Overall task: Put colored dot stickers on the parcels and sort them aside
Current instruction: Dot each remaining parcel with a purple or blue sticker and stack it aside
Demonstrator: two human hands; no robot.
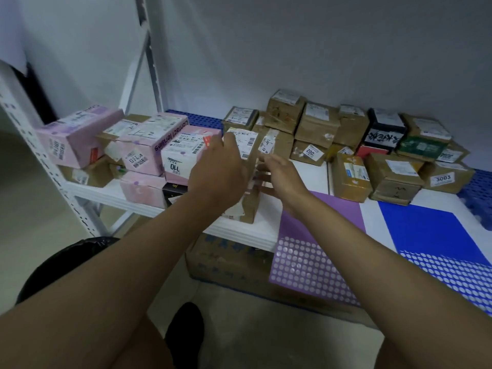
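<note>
The brown cardboard parcel (249, 182) you're handling is tall, taped and label-covered, standing at the white shelf's (239, 230) front edge between the pink boxes (149, 145) and the purple sticker sheet (314, 251). Bare shelf lies just right of it. Your left hand (221, 169) rests flat against its left face; your right hand (282, 174), fingers straight, touches its right side.

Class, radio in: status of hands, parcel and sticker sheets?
Left hand on tall parcel, right hand open beside it. Purple sheet, blue sheet lie right. Nothing blocking.
</note>
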